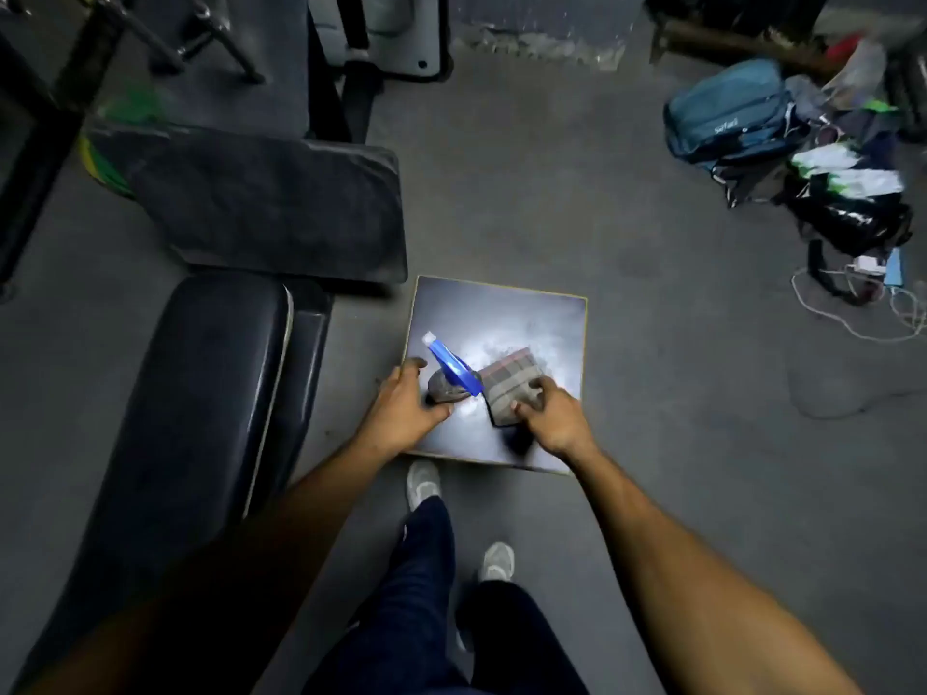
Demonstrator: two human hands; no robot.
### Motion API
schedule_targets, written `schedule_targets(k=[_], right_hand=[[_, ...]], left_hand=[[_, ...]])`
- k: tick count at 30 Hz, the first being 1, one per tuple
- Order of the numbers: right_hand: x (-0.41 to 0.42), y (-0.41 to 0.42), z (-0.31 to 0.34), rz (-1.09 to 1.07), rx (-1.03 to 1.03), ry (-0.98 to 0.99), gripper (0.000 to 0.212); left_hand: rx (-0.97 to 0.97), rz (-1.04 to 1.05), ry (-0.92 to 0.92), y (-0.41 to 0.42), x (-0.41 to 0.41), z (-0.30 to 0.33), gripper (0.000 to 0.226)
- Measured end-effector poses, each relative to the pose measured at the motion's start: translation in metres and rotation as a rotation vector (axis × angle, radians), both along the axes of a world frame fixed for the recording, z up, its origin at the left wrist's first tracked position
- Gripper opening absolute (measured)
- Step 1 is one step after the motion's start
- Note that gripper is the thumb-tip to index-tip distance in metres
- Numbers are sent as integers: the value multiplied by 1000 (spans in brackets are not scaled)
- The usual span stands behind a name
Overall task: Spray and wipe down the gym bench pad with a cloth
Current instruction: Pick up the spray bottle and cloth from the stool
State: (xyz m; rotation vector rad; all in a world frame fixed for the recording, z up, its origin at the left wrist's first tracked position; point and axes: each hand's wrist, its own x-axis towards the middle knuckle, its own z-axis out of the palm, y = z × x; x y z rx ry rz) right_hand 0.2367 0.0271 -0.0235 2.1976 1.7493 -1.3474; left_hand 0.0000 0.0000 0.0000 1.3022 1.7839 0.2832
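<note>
- While both arms are stretched down over a small square table (501, 313), the left hand (401, 413) is curled around the body of a spray bottle (451, 368) with a blue head, thumb and fingers closed on it
- A folded checked cloth (509, 388) is gripped by the right hand (557, 418) at its near edge, fingers bent over the fabric
- Bottle and cloth are seen just beside each other on the table, between the two hands
- A bench pad (200, 403), black and glossy, is seen to the left of the left hand, apart from it and from the table
- A second, tilted pad (271, 208) is seen beyond it, near the table's far left corner
- Two grey shoes (424, 484) are seen on the floor below the table
- Bags (732, 117) and cables are piled at the far right, well apart from the hands
</note>
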Motion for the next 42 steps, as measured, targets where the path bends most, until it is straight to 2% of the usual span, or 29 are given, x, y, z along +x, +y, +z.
schedule_targets(k=[7, 12, 19, 22, 25, 30, 33, 36, 39, 42], right_hand=[[-11, 41, -43, -24, -74, -118, 58], [-11, 53, -69, 47, -140, -173, 65], [-10, 56, -88, 68, -98, -221, 70], [-6, 60, -90, -9, -180, -154, 73], [-3, 63, -90, -130, -255, -20, 60], [-17, 61, -79, -142, -286, 206, 41], [-39, 56, -73, -56, -339, 316, 36], [-72, 49, -65, 83, -347, 353, 34], [-114, 37, -58, 202, -355, 373, 35], [-161, 17, -61, 310, -379, 372, 32]], left_hand=[[23, -146, -72, 23, -10, -23, 73], [69, -172, -57, 27, -7, -24, 65], [151, -88, 27, 22, 12, -19, 45], [138, -42, 38, 20, 22, -13, 40], [105, 78, 57, 11, 22, -12, 50], [84, 327, 85, -21, 14, -5, 58], [54, 539, 103, -53, 0, 2, 59], [28, 719, 154, -86, -19, 13, 50], [11, 872, 184, -121, -41, 27, 31], [-5, 1012, 211, -164, -65, 32, 27]])
